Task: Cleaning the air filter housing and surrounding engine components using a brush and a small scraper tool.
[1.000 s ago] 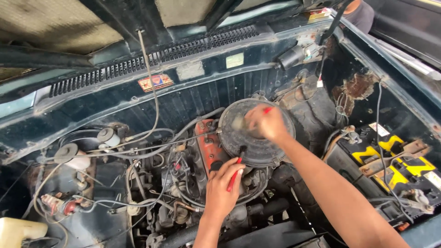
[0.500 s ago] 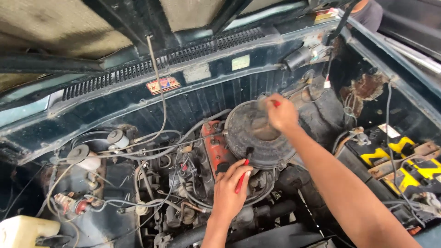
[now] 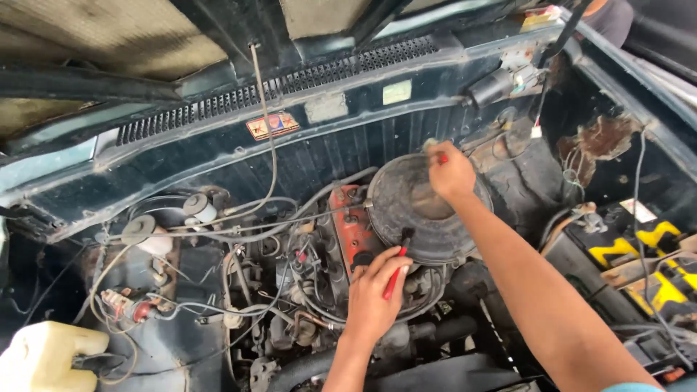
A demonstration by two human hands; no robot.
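Round air-cleaner housing (image 3: 425, 210) shut, contents apparently hidden.

Red tool's shaft (image 3: 393, 279) was mostly covered by the left hand (image 3: 374, 294); item pinched in right hand (image 3: 450, 173) couldn't be identified.

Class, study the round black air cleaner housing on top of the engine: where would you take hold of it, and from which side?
Probably grip the round air cleaner housing by its outer rim, two hands on opposite edges, coming from above. It lies flat like a wide drum, hoses crowd its sides, and the top is open. The right hand rests on its far edge; the left hand holds a red-handled tool.
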